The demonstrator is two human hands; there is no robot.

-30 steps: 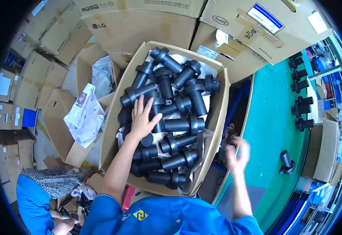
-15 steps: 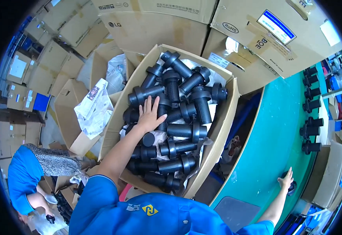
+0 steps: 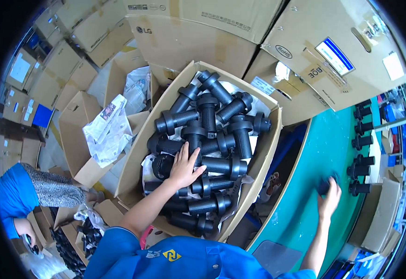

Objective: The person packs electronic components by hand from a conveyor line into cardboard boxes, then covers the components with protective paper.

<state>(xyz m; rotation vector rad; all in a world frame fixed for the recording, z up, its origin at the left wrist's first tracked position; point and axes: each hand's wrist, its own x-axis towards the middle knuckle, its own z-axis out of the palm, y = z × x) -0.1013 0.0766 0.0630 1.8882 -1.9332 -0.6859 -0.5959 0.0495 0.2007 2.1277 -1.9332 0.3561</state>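
An open cardboard box [image 3: 277, 114] in front of me is filled with black, ribbed tubes [image 3: 180, 120], each with a wide collar. My left hand [image 3: 185, 168] lies on the tubes near the middle of the box, fingers stretched out and spread, gripping none of them. At the right, over a green tabletop [image 3: 289, 190], my right hand [image 3: 329, 201] has its fingers closed round a dark, blurred flanged tube [image 3: 324, 185]. Its shadow falls on the tabletop. Several similar black tubes [image 3: 359, 188] stand in a row along the table's far right edge.
Large cardboard cartons [image 3: 203, 39] rise behind the box. An opened carton with crumpled paper [image 3: 107, 132] stands to its left. At the lower left a co-worker in a blue shirt [image 3: 14, 195] bends over boxes of black parts. Another carton [image 3: 382, 214] sits at the table's right edge.
My left hand has moved toward me over the tubes. My right hand, on a black part at the tabletop before, has moved away from me and leftward with a tube in it.
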